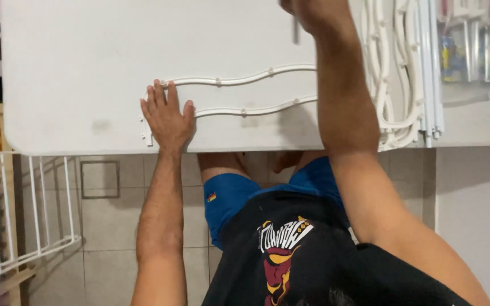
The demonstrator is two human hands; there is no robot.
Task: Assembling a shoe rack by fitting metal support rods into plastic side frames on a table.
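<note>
While a wire rack (pixel 29 226) runs off the left edge, your left hand (pixel 167 116) lies flat, fingers released, on the white tabletop (pixel 75 73) beside the wavy plastic rails (pixel 245 79). Your right hand (pixel 307 11) is cropped at top; its grip cannot be told.

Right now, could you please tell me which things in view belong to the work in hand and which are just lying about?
In hand:
- white table, under both hands
- wavy white rails, left hand pressing their end
- thin tool in right hand, partly out of frame

Lying about:
- stacked white rails at the table's right
- wire rack at the left
- clear packets beyond
</note>
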